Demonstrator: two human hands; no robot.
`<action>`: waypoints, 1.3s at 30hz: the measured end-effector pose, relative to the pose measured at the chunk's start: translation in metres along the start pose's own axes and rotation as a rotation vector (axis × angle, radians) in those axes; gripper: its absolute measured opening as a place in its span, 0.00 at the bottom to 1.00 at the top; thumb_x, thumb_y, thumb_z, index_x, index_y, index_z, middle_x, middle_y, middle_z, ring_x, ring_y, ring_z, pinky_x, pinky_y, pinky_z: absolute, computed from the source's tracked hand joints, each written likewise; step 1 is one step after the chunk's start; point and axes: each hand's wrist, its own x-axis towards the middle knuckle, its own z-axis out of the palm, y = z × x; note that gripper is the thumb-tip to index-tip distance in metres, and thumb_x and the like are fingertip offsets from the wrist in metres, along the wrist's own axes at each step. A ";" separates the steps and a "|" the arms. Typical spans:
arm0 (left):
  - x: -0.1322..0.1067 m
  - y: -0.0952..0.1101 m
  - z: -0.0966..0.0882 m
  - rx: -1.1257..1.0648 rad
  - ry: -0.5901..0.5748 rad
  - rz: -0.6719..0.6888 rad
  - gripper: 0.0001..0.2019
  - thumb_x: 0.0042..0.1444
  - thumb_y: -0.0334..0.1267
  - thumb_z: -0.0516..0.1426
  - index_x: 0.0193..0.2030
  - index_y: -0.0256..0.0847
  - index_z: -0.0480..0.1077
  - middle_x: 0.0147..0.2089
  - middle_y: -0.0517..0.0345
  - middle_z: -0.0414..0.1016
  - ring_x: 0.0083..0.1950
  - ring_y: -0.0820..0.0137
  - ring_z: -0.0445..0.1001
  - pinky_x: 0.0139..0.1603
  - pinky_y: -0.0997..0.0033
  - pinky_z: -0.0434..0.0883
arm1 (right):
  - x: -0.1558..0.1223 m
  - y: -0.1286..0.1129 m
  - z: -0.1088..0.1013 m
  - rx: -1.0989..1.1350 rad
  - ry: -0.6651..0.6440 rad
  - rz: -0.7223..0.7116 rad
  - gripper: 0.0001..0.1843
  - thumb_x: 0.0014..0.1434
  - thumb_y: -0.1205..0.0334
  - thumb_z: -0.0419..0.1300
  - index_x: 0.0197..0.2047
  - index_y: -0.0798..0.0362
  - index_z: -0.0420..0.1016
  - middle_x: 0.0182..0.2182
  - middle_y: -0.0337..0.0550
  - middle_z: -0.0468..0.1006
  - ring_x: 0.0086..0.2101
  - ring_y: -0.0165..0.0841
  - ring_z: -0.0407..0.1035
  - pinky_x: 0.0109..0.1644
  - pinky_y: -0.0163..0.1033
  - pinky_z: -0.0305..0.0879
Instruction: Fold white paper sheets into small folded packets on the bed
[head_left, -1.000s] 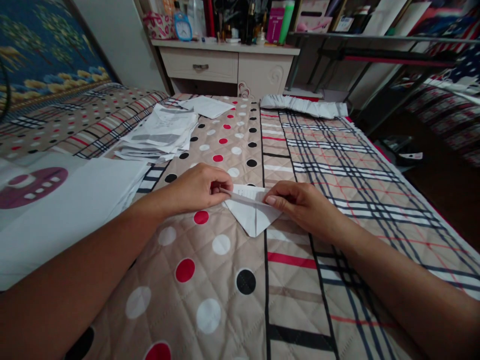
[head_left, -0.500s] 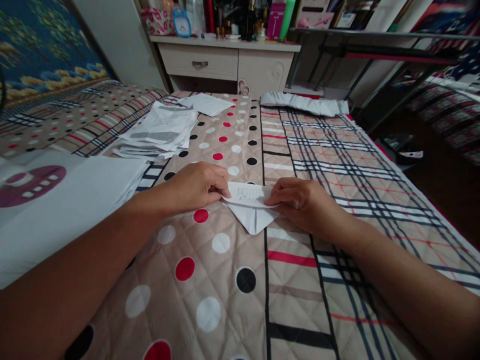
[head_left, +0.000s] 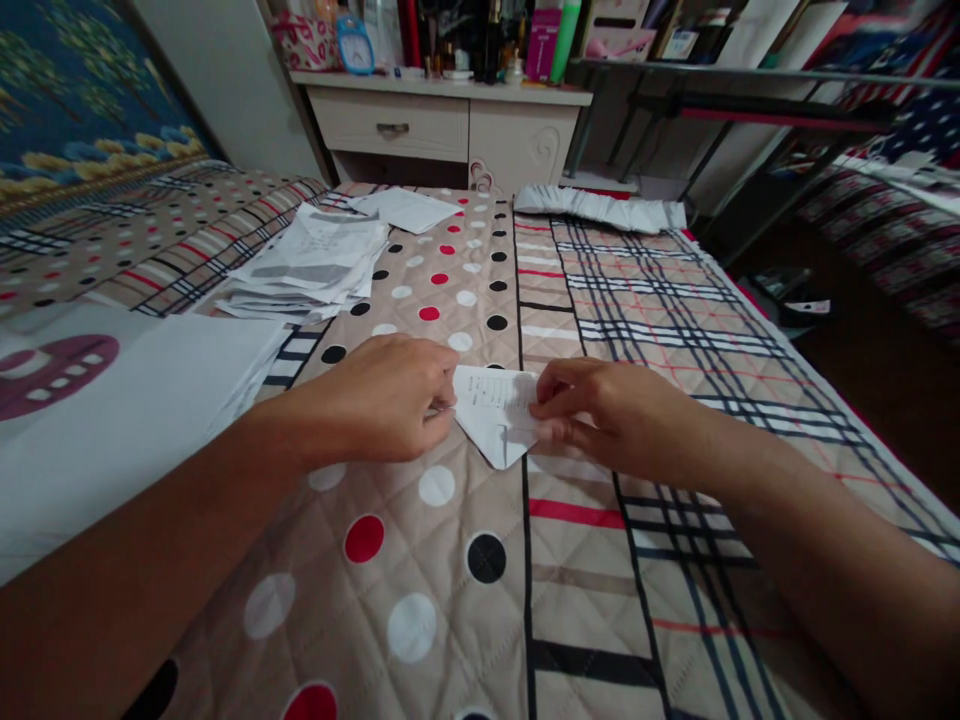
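My left hand (head_left: 390, 395) palm down on quilt (head_left: 450, 560), fingers curled, pinching left edge of folded paper (head_left: 496, 420). My right hand (head_left: 607, 415) knuckles up, fingertips pressing paper's right side. Paper flat on quilt between hands.

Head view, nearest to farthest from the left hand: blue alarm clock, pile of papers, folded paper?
1. folded paper, touching the left hand.
2. pile of papers, farther back, leftward.
3. blue alarm clock, on the dresser beyond.

The quilted bed (head_left: 585, 600) carries a folded paper (head_left: 495, 425); left of it lie white sheets (head_left: 150, 400), beyond it a paper pile (head_left: 307, 265) and a bundle (head_left: 600, 208).
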 end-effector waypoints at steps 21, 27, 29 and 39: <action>0.015 -0.019 0.039 -0.974 0.280 -0.484 0.29 0.41 0.47 0.69 0.48 0.41 0.64 0.34 0.57 0.78 0.32 0.66 0.76 0.33 0.68 0.69 | 0.007 0.013 0.019 0.501 0.132 0.417 0.12 0.49 0.55 0.67 0.26 0.53 0.72 0.21 0.35 0.72 0.22 0.27 0.63 0.25 0.33 0.53; 0.023 -0.015 0.042 -1.531 0.448 -0.504 0.28 0.42 0.39 0.69 0.50 0.39 0.66 0.38 0.55 0.80 0.35 0.67 0.78 0.38 0.68 0.74 | 0.008 0.006 0.029 0.548 0.310 0.371 0.16 0.49 0.50 0.68 0.32 0.53 0.73 0.27 0.39 0.75 0.26 0.30 0.68 0.28 0.34 0.61; 0.026 -0.016 0.041 -1.552 0.445 -0.461 0.25 0.41 0.39 0.70 0.47 0.37 0.70 0.39 0.53 0.80 0.37 0.68 0.78 0.39 0.69 0.73 | 0.011 0.006 0.029 0.568 0.476 0.404 0.23 0.47 0.49 0.69 0.42 0.53 0.73 0.39 0.47 0.78 0.36 0.36 0.72 0.33 0.38 0.67; 0.041 -0.005 0.033 -1.632 0.505 -0.404 0.16 0.44 0.39 0.68 0.40 0.34 0.75 0.39 0.54 0.80 0.35 0.70 0.77 0.37 0.73 0.72 | 0.017 -0.007 0.031 1.463 0.229 0.444 0.30 0.38 0.60 0.74 0.46 0.55 0.72 0.37 0.45 0.82 0.31 0.35 0.76 0.34 0.39 0.72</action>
